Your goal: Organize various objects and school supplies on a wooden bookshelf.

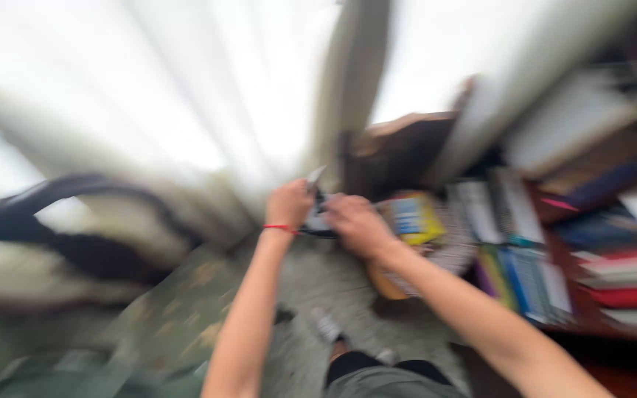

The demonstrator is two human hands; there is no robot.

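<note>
Both hands out over floor, frame blurred. Left hand (pixel 289 204) and right hand (pixel 355 223) closed on small dark object (pixel 318 221) between them; kind unclear. Best grip steady, near curtain (pixel 208 110).

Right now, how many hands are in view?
2. The left hand, with a red band at its wrist, and the right hand meet at centre on a small dark object. Heavy blur could hide others.

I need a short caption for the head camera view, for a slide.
Blurred view: both hands, left hand and right hand, grip a small dark object beside a basket and shelved books.
</note>
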